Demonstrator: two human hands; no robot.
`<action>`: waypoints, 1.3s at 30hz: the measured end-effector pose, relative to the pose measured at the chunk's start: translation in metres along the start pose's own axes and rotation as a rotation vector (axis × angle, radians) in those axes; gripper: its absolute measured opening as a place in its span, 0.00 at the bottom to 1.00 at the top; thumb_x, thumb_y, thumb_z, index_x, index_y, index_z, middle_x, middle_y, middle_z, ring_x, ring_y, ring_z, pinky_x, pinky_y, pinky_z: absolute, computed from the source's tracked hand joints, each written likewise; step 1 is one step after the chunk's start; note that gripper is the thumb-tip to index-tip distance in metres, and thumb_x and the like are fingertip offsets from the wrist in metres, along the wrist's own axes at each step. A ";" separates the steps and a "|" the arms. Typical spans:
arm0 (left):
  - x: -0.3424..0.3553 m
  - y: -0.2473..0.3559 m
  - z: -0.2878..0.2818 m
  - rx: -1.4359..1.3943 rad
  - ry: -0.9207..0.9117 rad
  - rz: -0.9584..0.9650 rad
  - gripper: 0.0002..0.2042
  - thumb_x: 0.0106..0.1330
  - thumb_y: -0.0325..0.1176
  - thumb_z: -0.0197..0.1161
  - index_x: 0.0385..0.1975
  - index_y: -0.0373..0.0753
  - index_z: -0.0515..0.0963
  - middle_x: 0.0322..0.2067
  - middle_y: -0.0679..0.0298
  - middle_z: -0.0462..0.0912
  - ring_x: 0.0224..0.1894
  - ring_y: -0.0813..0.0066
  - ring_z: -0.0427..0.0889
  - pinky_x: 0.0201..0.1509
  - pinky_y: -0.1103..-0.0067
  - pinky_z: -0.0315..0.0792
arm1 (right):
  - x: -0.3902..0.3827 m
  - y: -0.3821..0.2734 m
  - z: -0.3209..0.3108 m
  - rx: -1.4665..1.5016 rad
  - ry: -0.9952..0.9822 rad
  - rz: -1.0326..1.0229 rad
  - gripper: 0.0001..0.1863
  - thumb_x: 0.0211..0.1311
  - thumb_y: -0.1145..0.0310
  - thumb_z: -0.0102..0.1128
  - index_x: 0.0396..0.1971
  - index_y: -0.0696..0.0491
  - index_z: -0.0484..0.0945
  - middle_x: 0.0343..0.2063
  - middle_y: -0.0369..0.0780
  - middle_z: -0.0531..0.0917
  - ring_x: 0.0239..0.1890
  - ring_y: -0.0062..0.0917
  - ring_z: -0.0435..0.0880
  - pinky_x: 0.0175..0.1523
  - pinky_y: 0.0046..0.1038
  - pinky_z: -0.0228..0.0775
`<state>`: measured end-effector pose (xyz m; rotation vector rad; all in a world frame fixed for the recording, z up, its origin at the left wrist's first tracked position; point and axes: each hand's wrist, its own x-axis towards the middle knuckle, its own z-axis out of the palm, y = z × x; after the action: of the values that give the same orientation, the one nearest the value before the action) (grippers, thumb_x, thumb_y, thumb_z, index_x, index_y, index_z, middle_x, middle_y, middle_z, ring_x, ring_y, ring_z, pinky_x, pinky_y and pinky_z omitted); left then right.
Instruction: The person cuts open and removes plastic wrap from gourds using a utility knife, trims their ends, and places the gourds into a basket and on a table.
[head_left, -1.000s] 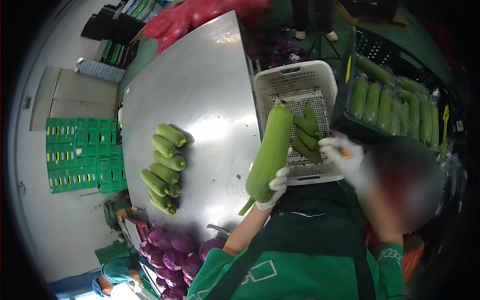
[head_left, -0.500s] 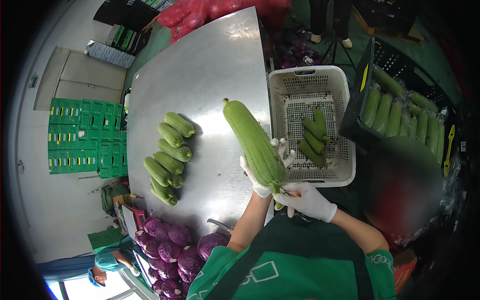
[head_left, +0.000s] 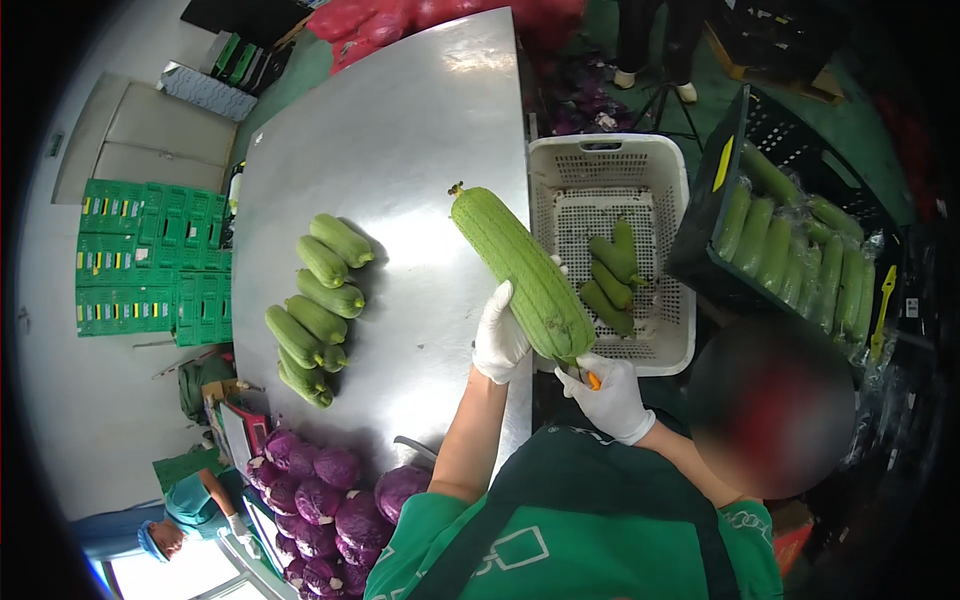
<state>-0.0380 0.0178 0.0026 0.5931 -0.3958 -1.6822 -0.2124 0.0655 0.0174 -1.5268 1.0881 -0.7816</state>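
My left hand (head_left: 500,340), in a white glove, is closed around a large green luffa (head_left: 525,272) from its near left side. The luffa is tilted over the steel table's right edge, its blossom end far left and its stem end close to me. My right hand (head_left: 614,402), also gloved, is closed at the stem end around a small orange-handled tool (head_left: 594,381); most of the tool is hidden by the fingers. Several shorter luffas (head_left: 316,318) lie in a loose column on the steel table (head_left: 410,180) to the left.
A white perforated crate (head_left: 684,250) beside the table holds several small luffas (head_left: 608,285). To its right, a dark crate (head_left: 705,205) contains wrapped luffas (head_left: 775,245). Purple cabbages (head_left: 320,500) and a curved blade (head_left: 412,445) lie at the near left. Another person (head_left: 205,510) stands beyond.
The luffa has turned slightly and shifted a little right and nearer. My left hand's grip shows more on its left side. The stem stub that hung below it no longer shows.
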 end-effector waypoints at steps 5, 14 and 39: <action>0.013 -0.037 0.011 0.212 0.253 -0.184 0.31 0.68 0.40 0.57 0.66 0.37 0.53 0.57 0.56 0.67 0.59 0.62 0.69 0.63 0.66 0.66 | -0.002 0.025 -0.009 0.047 0.084 0.231 0.09 0.57 0.67 0.63 0.31 0.57 0.79 0.18 0.45 0.77 0.18 0.33 0.77 0.26 0.28 0.68; 0.111 -0.174 -0.100 0.050 0.530 -0.811 0.18 0.65 0.39 0.60 0.51 0.39 0.71 0.47 0.57 0.78 0.48 0.61 0.79 0.55 0.61 0.72 | -0.030 0.078 -0.096 0.302 0.247 0.646 0.17 0.63 0.62 0.60 0.45 0.58 0.79 0.23 0.35 0.82 0.23 0.12 0.77 0.27 0.17 0.69; 0.247 -0.183 -0.026 1.097 0.523 -0.096 0.22 0.65 0.38 0.57 0.57 0.36 0.67 0.53 0.58 0.69 0.52 0.68 0.70 0.53 0.74 0.68 | -0.079 0.137 -0.426 -0.974 0.834 0.837 0.07 0.61 0.66 0.54 0.34 0.51 0.80 0.32 0.45 0.80 0.36 0.40 0.81 0.43 0.36 0.73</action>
<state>-0.1996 -0.1867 -0.1626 1.8201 -0.9059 -1.2108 -0.6568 -0.0254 -0.0120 -1.2090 2.7802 -0.2333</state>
